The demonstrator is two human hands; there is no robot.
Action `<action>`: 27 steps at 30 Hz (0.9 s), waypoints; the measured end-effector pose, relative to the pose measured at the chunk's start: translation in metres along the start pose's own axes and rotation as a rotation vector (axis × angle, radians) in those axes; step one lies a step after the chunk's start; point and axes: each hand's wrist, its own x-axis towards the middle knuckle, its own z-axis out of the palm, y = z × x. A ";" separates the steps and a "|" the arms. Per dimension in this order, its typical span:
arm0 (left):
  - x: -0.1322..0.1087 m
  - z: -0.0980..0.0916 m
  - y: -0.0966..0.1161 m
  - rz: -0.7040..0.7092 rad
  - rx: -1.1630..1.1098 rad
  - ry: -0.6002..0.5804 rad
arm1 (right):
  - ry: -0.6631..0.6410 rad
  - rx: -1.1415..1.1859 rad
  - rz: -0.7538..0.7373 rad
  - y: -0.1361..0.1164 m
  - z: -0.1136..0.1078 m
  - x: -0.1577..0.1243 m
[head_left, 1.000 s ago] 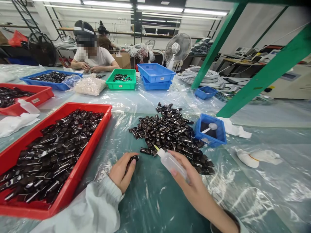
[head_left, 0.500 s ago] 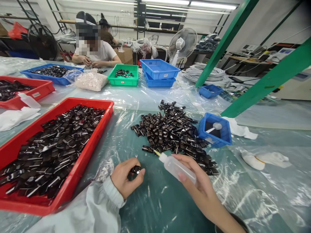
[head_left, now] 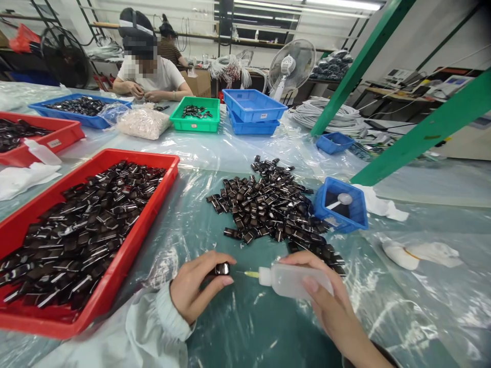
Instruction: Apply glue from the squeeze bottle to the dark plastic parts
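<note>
Between thumb and fingers, my left hand [head_left: 195, 286] grips a small glossy black plastic piece [head_left: 222, 269], its end turned to the right. My right hand [head_left: 326, 291] is closed around a translucent squeeze bottle [head_left: 291, 280] lying almost level. The bottle's yellow-based needle tip [head_left: 251, 274] points left at the piece, with a small gap that I cannot judge exactly. Behind both hands spreads a heap of similar black pieces [head_left: 268, 204]. On the left, a long red tray [head_left: 174, 166] holds many more of them.
A small blue bin [head_left: 360, 217] with a white spoon [head_left: 343, 199] stands right of the heap. White cloths [head_left: 422, 253] lie farther right. Beyond are a green tray [head_left: 195, 125], stacked blue trays [head_left: 253, 128], a bag of pale bits [head_left: 143, 122] and a seated co-worker [head_left: 153, 76]. Green posts [head_left: 425, 133] slant at right.
My right hand has turned the bottle from slanting to nearly level and lowered its tip towards the black piece. The piece in my left hand now faces the tip.
</note>
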 end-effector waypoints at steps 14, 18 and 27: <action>-0.001 0.000 0.004 0.087 0.063 -0.027 | -0.004 -0.159 -0.056 -0.013 0.006 0.002; 0.000 -0.001 0.005 0.101 0.087 -0.037 | -0.003 -0.188 -0.075 -0.015 0.005 0.001; -0.001 0.000 0.011 0.175 0.194 -0.014 | -0.067 -0.179 -0.043 -0.019 0.009 0.001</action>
